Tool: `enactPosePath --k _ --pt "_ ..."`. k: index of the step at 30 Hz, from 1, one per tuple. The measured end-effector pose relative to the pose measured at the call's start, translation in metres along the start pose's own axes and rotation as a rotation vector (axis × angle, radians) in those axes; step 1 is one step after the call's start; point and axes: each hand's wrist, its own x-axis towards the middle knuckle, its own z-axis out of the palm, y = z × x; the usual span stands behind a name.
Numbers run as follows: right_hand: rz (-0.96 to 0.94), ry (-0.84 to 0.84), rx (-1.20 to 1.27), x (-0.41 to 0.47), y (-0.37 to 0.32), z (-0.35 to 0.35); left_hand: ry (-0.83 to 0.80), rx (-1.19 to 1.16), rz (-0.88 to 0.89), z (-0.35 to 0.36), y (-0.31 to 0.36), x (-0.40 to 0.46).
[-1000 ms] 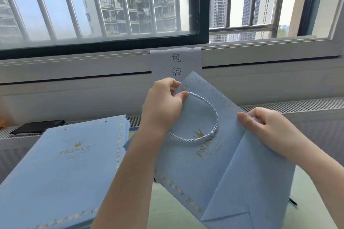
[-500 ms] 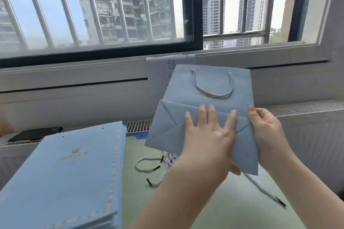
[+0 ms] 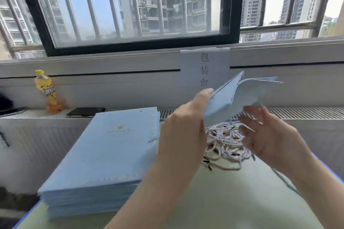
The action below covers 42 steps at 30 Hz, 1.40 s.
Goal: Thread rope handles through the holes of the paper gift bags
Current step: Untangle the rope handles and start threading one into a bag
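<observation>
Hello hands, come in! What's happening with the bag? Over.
Left hand pinching the gift bag, held up in the air. Right hand open, off it. Rope pile waiting underneath; nothing in the way.

My pale blue bag (image 3: 230, 98); stack of blue bags (image 3: 104, 154) left, gold-crowned; white-lilac twisted ropes (image 3: 226, 142); far-left yellow bottle (image 3: 47, 91).
</observation>
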Motion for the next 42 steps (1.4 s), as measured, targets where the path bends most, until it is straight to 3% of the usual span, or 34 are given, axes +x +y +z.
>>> enactPosePath --k 4,8,11,15,20,24,28,30,33,36,38,39,42 --pt "0.017 0.041 -0.019 0.005 0.009 -0.009 0.339 -0.328 -0.383 -0.031 -0.015 -0.022" --pt "0.034 0.151 -0.004 0.009 0.013 -0.012 0.623 -0.479 -0.622 -0.063 -0.019 -0.027" --pt "0.026 0.108 -0.016 0.009 0.013 -0.009 0.670 -0.650 -0.847 -0.073 -0.025 -0.025" --pt "0.090 0.050 -0.110 0.009 0.017 -0.008 0.697 -0.964 -0.989 -0.066 -0.038 -0.024" --pt "0.285 0.081 -0.185 0.013 0.034 0.000 0.599 -1.230 -1.120 -0.023 -0.026 -0.025" --pt "0.265 0.084 -0.289 0.004 0.031 -0.002 0.271 -1.155 -1.127 0.020 -0.013 -0.026" --pt "0.168 0.269 0.079 0.009 0.009 -0.019 0.118 -1.079 -1.146 0.063 -0.017 -0.023" --pt "0.103 0.331 0.210 0.011 0.000 -0.032 0.129 -1.022 -1.136 0.082 -0.015 -0.018" --pt "0.116 0.330 0.022 0.014 -0.006 -0.036 0.029 -0.852 -1.017 0.102 -0.009 -0.008" --pt "-0.016 0.457 -0.035 0.017 -0.009 -0.048 -0.252 -0.685 -0.527 0.123 -0.010 -0.008" --pt "-0.093 0.533 0.083 0.014 -0.017 -0.059 -0.612 -0.255 -0.144 0.147 -0.019 -0.016" --pt "-0.114 0.547 0.163 0.011 -0.020 -0.062 -0.713 -0.084 -0.007 0.157 -0.022 -0.022" --pt "-0.122 0.528 0.255 0.011 -0.021 -0.073 -0.814 -0.010 0.095 0.182 -0.016 -0.035"
